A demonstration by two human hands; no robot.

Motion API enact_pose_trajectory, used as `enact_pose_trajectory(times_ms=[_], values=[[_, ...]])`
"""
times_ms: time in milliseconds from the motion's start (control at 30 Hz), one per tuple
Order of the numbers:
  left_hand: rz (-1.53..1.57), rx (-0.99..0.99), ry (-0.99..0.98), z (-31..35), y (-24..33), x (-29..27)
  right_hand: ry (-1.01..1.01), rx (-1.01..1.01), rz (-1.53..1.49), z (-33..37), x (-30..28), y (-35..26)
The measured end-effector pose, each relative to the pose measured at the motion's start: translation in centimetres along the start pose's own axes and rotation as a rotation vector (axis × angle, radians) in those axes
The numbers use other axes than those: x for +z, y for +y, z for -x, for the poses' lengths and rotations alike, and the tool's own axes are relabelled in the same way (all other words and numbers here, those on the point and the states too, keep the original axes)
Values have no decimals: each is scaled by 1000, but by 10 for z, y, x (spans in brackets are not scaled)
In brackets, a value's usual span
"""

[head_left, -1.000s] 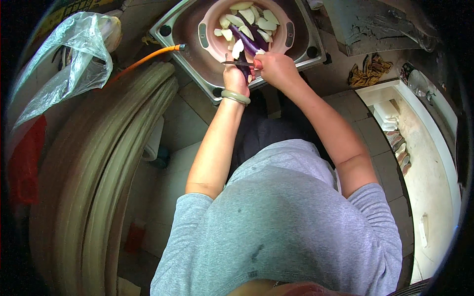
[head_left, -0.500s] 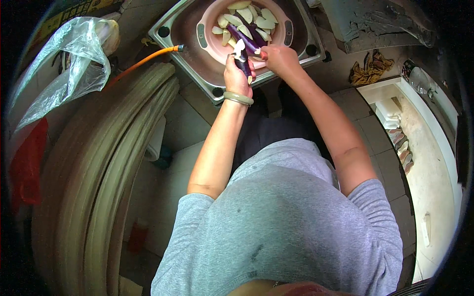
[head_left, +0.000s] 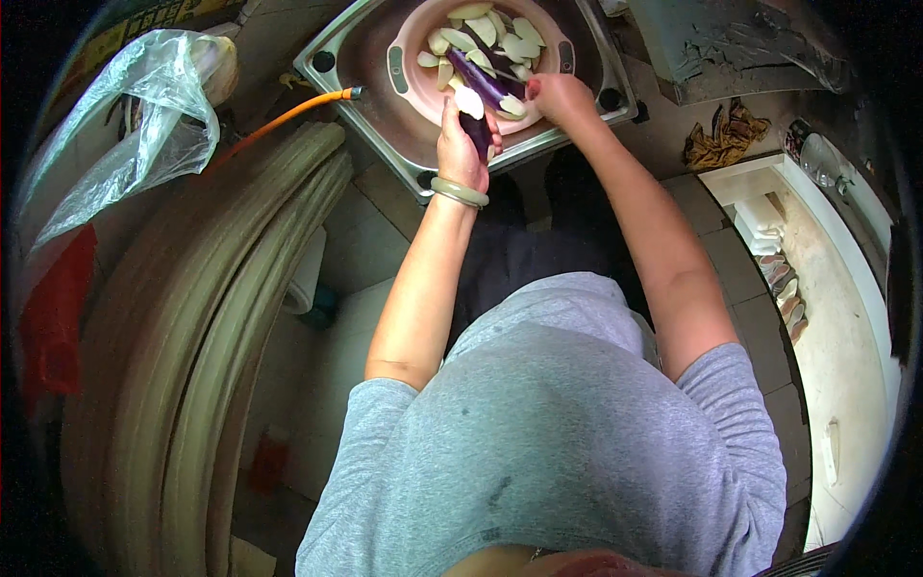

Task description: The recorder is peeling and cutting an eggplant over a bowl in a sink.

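"Head view: how does the eggplant (head_left: pixel 476 134) lie?"
"Lengthwise away from the person, white cut end foremost, smooth and purple, clasped in the left hand (head_left: pixel 461 154) at the round pink basin (head_left: pixel 419 98)."
"Right hand (head_left: pixel 567 100)?"
"Gripping a red-handled knife (head_left: pixel 533 88)."

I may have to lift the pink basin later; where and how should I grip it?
Probably by its left handle and right handle, one hand from each side: they jut from opposite sides of the round pink basin, which opens upward. The right hand is close by the right handle.
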State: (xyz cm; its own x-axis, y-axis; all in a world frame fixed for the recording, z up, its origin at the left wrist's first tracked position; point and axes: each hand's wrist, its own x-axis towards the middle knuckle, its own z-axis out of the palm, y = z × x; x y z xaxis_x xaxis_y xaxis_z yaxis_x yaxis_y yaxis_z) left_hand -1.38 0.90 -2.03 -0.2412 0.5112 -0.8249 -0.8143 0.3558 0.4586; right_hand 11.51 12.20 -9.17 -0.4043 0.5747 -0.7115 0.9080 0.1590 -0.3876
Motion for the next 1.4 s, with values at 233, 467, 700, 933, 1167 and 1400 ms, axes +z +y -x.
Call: enact_pose_trajectory(times_ms=[233,467,700,933,1167,1400], values=[[-309,57,-195,2,10,-6,12,-284,-136,22,-11,-6],[-505,56,-102,11,19,-2,94,-513,99,48,-28,-38],[-460,68,-99,13,10,-1,148,-541,142,54,-27,-45],[-275,1,-137,17,10,4,234,-509,123,53,-22,-42],[-228,-44,-184,21,9,5,294,-489,95,38,-7,-6],[-297,-86,-208,17,5,1,234,-448,162,37,-14,-33]])
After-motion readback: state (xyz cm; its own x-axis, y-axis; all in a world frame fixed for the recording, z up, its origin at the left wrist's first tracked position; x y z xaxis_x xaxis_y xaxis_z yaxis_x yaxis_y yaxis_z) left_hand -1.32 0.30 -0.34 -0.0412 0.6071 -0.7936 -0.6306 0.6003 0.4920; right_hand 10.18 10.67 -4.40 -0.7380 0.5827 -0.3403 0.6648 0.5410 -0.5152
